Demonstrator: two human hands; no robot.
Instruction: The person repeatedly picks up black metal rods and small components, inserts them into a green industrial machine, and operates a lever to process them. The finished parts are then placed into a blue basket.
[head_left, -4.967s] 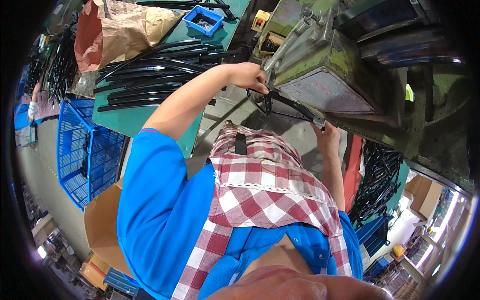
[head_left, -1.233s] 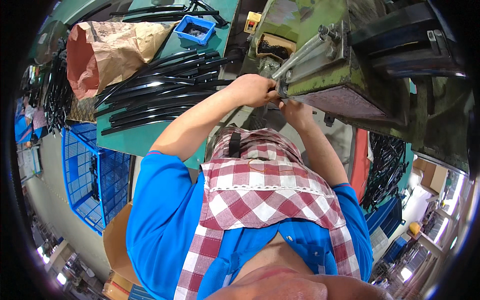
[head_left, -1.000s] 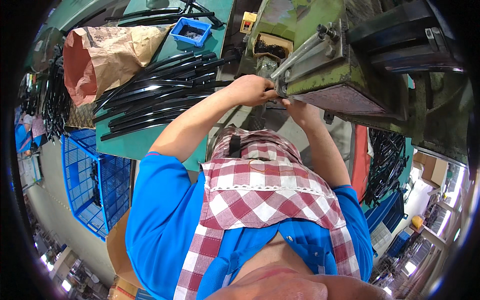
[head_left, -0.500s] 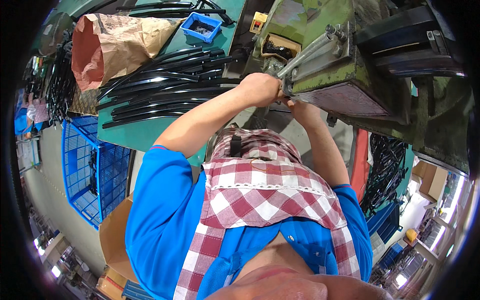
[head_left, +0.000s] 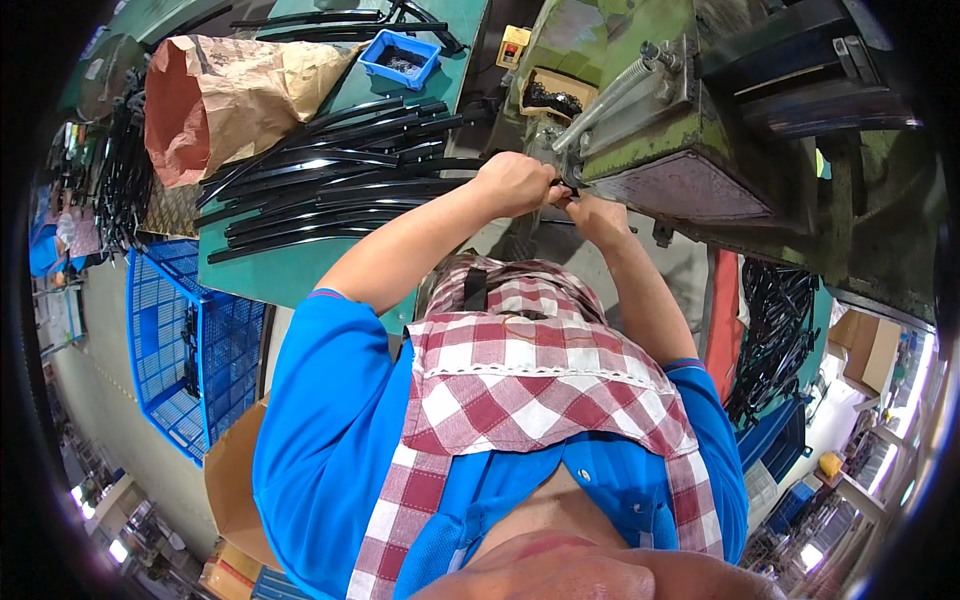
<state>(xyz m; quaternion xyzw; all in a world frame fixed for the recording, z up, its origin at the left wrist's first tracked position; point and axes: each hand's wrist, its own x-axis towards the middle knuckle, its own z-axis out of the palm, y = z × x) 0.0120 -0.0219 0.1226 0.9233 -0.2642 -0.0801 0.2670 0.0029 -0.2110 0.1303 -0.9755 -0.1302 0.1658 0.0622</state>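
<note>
Both of my hands meet at the front of a worn green press-like machine (head_left: 690,185), just below its spring and rod (head_left: 612,98). My left hand (head_left: 515,184) is closed, thumb and fingers pinched together. My right hand (head_left: 598,215) is beside it, its fingers curled in toward the left fingertips. A small dark piece (head_left: 568,186) shows between them; its kind is too small to make out. Many long, curved, glossy black strips (head_left: 330,190) lie on the green table (head_left: 245,262) to the left of my left forearm.
A crumpled brown paper sack (head_left: 255,95) and a blue bin of small dark parts (head_left: 402,58) stand on the table. A small box of dark parts (head_left: 552,92) sits on the machine. Blue crates (head_left: 190,340) stand at left; more black pieces (head_left: 775,335) lie at right.
My hands have drawn slightly apart and back from the machine's front, and the dark piece between the fingertips shows more clearly. The whole view has shifted slightly.
</note>
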